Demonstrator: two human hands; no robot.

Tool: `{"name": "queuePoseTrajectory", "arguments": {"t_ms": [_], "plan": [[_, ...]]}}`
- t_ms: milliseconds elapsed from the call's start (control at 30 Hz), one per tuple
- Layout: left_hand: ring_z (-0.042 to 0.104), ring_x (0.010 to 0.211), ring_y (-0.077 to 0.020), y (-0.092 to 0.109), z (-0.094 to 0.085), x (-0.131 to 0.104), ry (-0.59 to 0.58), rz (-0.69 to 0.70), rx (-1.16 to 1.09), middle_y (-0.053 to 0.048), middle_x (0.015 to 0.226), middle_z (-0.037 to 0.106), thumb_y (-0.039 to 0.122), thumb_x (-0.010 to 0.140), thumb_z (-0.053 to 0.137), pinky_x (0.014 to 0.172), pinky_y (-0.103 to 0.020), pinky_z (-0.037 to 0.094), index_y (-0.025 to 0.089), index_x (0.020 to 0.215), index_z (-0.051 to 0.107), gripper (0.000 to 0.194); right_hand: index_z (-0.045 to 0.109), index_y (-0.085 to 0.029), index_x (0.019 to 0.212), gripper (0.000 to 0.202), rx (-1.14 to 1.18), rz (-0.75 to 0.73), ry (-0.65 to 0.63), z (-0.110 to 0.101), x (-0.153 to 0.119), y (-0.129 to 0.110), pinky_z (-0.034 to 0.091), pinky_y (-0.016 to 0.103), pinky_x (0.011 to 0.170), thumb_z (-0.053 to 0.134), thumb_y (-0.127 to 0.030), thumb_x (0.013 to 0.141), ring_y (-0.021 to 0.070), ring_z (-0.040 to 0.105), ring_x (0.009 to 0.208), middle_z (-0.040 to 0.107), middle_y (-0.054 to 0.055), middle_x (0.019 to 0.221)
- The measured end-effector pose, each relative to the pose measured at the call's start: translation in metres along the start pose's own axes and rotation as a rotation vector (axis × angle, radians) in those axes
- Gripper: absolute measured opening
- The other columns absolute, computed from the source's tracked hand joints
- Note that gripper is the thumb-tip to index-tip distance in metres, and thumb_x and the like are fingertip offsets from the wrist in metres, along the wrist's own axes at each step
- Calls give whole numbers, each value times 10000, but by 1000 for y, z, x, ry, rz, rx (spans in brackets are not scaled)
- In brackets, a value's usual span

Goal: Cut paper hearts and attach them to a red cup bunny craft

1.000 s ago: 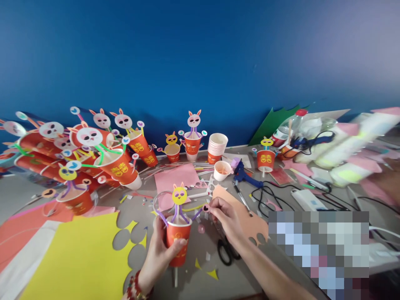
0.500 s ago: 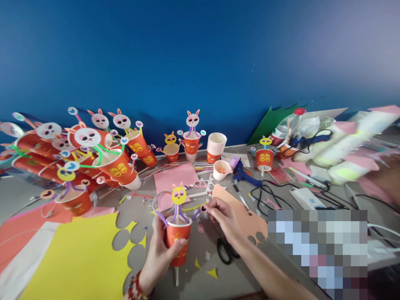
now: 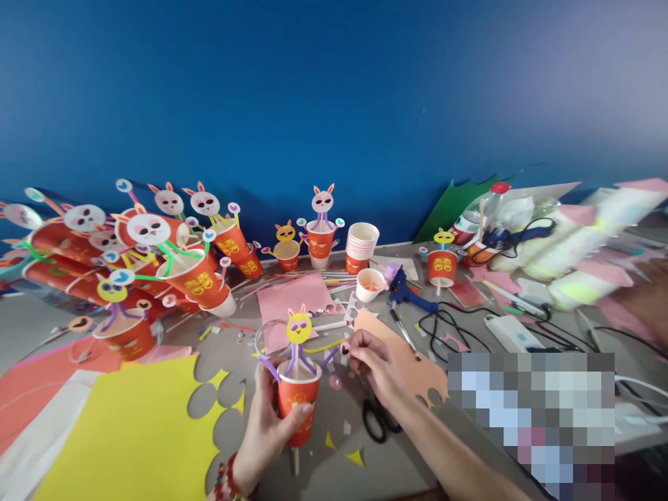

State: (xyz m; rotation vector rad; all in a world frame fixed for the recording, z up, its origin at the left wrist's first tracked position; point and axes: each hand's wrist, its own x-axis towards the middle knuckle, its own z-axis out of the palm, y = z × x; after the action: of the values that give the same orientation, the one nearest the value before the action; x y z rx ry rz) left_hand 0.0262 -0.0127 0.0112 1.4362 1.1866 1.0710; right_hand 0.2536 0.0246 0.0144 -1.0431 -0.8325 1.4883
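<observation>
My left hand (image 3: 268, 424) is wrapped round a red paper cup (image 3: 298, 396) near the middle of the table. A yellow rabbit face (image 3: 299, 326) on purple strips rises out of this cup, and a stick comes out below. To the right of the cup, the fingertips of my right hand (image 3: 373, 358) pinch a small pink disc (image 3: 345, 348) with a dark heart, at the end of a purple arm. Black-handled scissors (image 3: 374, 420) lie beneath my right wrist, partly hidden.
Many finished-looking rabbit cups (image 3: 201, 278) crowd the left. Yellow sheet (image 3: 130, 424) covers the front left. A cup stack (image 3: 361, 243), a blue glue gun (image 3: 410, 292) and cables lie behind. Another person's hand (image 3: 650, 292) shows at the far right.
My right hand and the pinched disc have shifted very slightly right, away from the cup. My left hand still holds the cup in nearly the same place.
</observation>
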Motion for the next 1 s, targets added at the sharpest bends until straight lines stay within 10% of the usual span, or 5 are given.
{"name": "queuePoseTrajectory", "arguments": {"t_ms": [300,1000], "plan": [[591,1089,-303,6,1,-9,45,136,-64,-104,1235,550,496,758,733,910,-426,519,267,1290,421,658,428,-211,598,385,349,108,-249,1,2,-14,189,223,439,758,-400,663,89,233,478,371,-52,580],[587,1088,-280,5,4,-6,15,92,-4,-101,1210,552,401,782,737,914,-397,509,247,1278,395,622,520,-197,696,297,-57,-130,-31,5,-6,5,306,219,477,716,-386,814,93,368,518,525,-26,660]]}}
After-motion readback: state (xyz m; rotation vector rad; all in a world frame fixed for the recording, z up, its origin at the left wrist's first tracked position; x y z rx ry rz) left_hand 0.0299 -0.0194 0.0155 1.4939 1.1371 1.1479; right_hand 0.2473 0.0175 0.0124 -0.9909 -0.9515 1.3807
